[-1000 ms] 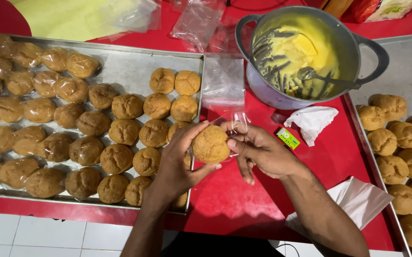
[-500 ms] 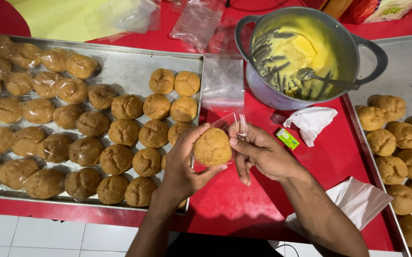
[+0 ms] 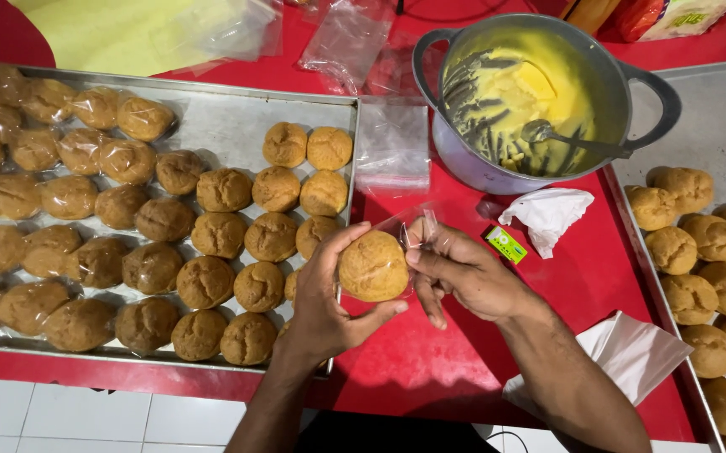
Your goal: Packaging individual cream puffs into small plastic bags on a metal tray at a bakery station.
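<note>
My left hand point(image 3: 323, 295) cups a round golden-brown bun point(image 3: 372, 267) above the red table, just off the corner of the left metal tray point(image 3: 220, 117). A clear plastic bag point(image 3: 410, 225) partly covers the bun. My right hand point(image 3: 464, 273) pinches the bag's open end at the bun's right side. The left tray holds several buns; the ones at its left end point(image 3: 70, 197) are wrapped in clear plastic, the ones nearer my hands point(image 3: 275, 189) are bare.
A grey two-handled pot point(image 3: 623, 59) with yellow cream and a spoon stands at the back right. A second tray point(image 3: 715, 134) with several bare buns lies at the right. Empty clear bags point(image 3: 392, 144), crumpled tissue point(image 3: 547, 211), a small green packet point(image 3: 506, 244) and a white napkin point(image 3: 631, 356) lie on the red table.
The bun has sunk deeper into the bag and my left hand has rotated to cup it from below. My right hand has shifted its pinch on the bag's edge.
</note>
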